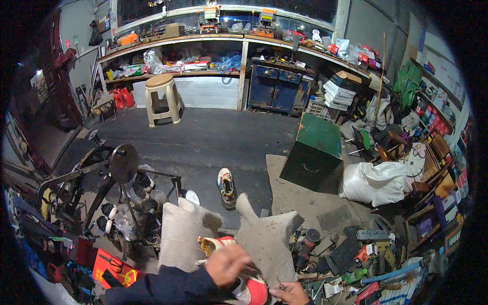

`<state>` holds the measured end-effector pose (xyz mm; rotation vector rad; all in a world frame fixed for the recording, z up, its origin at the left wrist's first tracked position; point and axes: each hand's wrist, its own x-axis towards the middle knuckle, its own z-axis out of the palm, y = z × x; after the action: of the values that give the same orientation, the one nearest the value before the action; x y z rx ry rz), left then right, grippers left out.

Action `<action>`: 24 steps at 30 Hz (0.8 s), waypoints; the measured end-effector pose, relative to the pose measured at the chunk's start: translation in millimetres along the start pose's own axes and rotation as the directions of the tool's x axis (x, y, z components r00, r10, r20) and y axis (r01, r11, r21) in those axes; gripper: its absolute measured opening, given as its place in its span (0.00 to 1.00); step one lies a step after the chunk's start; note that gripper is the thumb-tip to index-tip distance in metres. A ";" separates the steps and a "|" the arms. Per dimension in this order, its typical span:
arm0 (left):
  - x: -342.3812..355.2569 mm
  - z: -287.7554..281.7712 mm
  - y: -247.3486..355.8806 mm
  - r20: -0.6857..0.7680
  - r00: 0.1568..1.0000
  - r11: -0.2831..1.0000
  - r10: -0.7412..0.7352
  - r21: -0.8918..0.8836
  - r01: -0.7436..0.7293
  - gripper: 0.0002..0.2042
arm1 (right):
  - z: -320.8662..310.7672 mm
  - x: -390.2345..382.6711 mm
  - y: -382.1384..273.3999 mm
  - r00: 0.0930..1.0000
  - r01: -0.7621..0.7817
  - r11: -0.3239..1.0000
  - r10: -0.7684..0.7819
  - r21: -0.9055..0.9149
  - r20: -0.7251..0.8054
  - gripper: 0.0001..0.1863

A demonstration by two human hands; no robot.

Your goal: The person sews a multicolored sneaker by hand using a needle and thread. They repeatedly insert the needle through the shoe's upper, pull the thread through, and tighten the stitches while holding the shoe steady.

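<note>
A red and cream shoe [256,292] lies in my lap on a grey cloth [267,239] draped over my knees. My left hand [227,265] is over the shoe's middle, blurred, its fingers curled and closed; anything inside them is hidden. At the shoe's red end my right hand [291,294] pinches something small, thin and dark that I cannot make out. Part of the shoe is hidden under my left hand and forearm. A second, multicoloured shoe [226,188] with a pale toe rests on the dark floor mat just beyond my knees.
At left stands a black metal machine with a round wheel [124,163]. A green box [315,150] and a white sack [373,183] stand at right. Tools, including an angle grinder [308,245], clutter the near right. A stool [161,99] stands before the far workbench [178,39].
</note>
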<state>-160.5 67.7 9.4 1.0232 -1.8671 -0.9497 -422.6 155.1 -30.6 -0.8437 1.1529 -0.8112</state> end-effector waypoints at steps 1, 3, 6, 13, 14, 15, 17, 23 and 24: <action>-1.1 -19.2 -7.2 -0.064 0.994 0.996 -0.094 0.003 0.094 0.09 | -10.2 -1.0 2.0 1.000 -0.030 1.000 0.030 -0.006 -0.008 0.10; 5.4 -57.7 -26.7 -0.278 0.916 0.954 -0.289 -0.161 0.253 0.16 | -30.4 0.0 6.3 1.000 -0.014 0.999 0.014 0.036 -0.002 0.09; 1.7 -130.3 -50.7 -0.504 0.857 0.963 -0.105 -0.266 -0.039 0.22 | -38.9 5.6 9.4 0.993 0.108 0.983 -0.100 0.151 -0.057 0.10; -24.3 -199.1 -58.6 -0.647 0.636 0.614 -0.420 -0.719 -0.326 0.15 | -16.2 28.2 -14.3 0.994 0.026 0.890 -0.072 0.455 0.083 0.16; -26.1 -203.4 -57.4 -0.647 0.631 0.591 -0.427 -0.728 -0.347 0.15 | -14.0 31.6 -14.1 0.998 0.004 0.955 -0.025 0.296 0.065 0.17; -26.5 -207.1 -57.3 -0.653 0.595 0.557 -0.468 -0.741 -0.375 0.15 | -9.5 33.7 -10.5 0.996 0.082 0.986 -0.084 0.142 0.010 0.17; -26.9 -213.9 -60.5 -0.697 0.538 0.610 -0.474 -0.701 -0.370 0.12 | 0.8 34.6 -1.7 0.972 0.207 0.961 -0.223 -0.182 -0.070 0.18; -35.4 -240.4 -95.3 -0.629 0.624 0.652 -0.463 -0.719 -0.241 0.13 | 23.5 14.7 -11.5 0.996 0.069 0.989 -0.061 -0.130 0.062 0.13; -36.0 -245.5 -102.4 -0.600 0.637 0.673 -0.485 -0.721 -0.167 0.13 | 27.0 11.9 -17.1 0.996 0.065 0.992 -0.059 -0.107 0.062 0.14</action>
<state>99.8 2.1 10.8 0.8770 -0.5465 -1.0173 -395.6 140.7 -15.4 -0.9915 1.1317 -0.7750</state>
